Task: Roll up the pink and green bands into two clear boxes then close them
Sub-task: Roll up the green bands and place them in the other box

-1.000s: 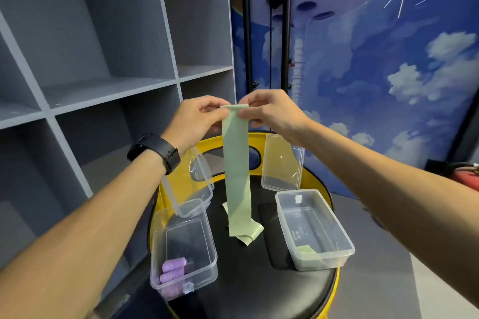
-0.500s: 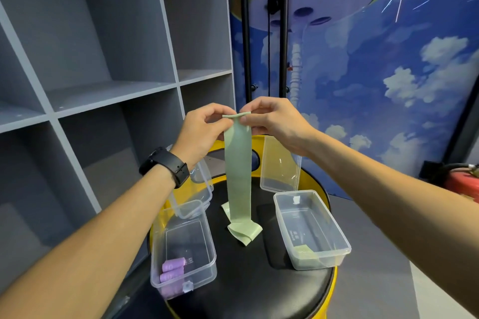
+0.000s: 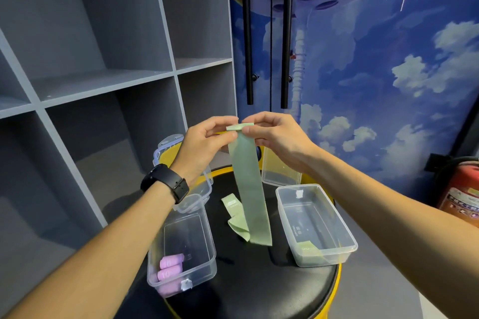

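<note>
A long green band (image 3: 249, 189) hangs from both hands down to the black stool top (image 3: 248, 280), where its lower end lies folded. My left hand (image 3: 204, 145) and my right hand (image 3: 274, 134) pinch its top edge, which is turned over into a small first roll. Rolled pink bands (image 3: 169, 267) lie in the left clear box (image 3: 186, 246). The right clear box (image 3: 315, 223) holds a small green piece in its near corner. Both lids (image 3: 281, 168) stand open behind the boxes.
The round stool has a yellow rim (image 3: 337, 274). Grey shelving (image 3: 103, 80) fills the left side. Two black poles (image 3: 285, 33) stand before a blue cloud mural. A red fire extinguisher (image 3: 464, 189) stands at the right edge.
The hands have lowered a little and folded the band's top edge over, starting a roll. The band's lower end has gathered more on the stool.
</note>
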